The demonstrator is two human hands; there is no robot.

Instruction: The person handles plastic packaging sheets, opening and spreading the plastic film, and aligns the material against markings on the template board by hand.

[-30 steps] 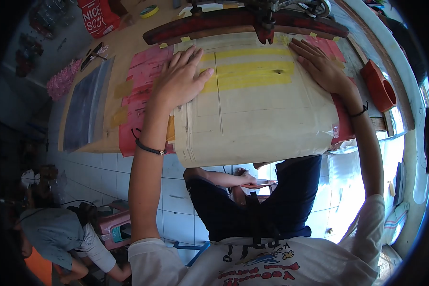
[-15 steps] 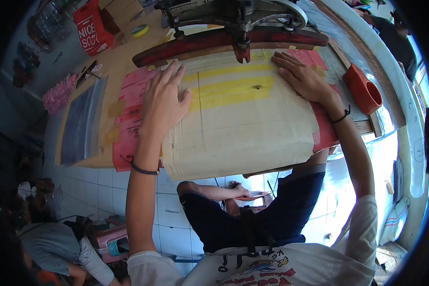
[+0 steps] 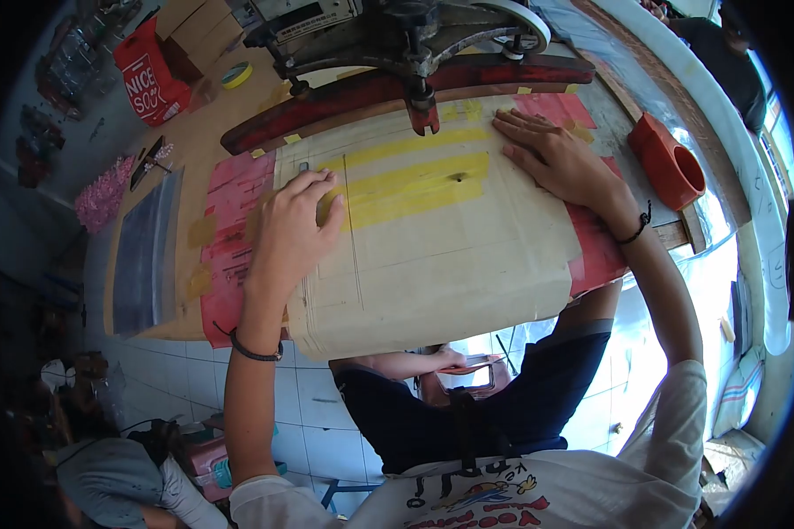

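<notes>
A cream sheet (image 3: 432,273) with yellow tape strips (image 3: 423,189) and thin ruled lines covers the work surface in front of me. My left hand (image 3: 295,225) rests near its left side, fingers bent and thumb apart, with nothing visible in its grip. Just beyond those fingers is a small grey piece (image 3: 303,167). My right hand (image 3: 556,163) lies flat on the upper right of the sheet, fingers stretched out. Behind both hands spans a machine's long, worn red bar (image 3: 326,106), its dark metal frame (image 3: 415,57) above. Pink-red patches (image 3: 234,198) flank the sheet.
A red open-ended holder (image 3: 666,163) stands at the right. Clear plastic sheets (image 3: 146,251) lie at the left, near a pink bundle (image 3: 104,194). A red bag (image 3: 153,75) and yellow tape roll (image 3: 236,75) sit at the back left. Other people are at lower left and upper right.
My left hand has drawn back toward me and its fingers have bent. My right hand stays flat on the sheet. The view has shifted slightly.
</notes>
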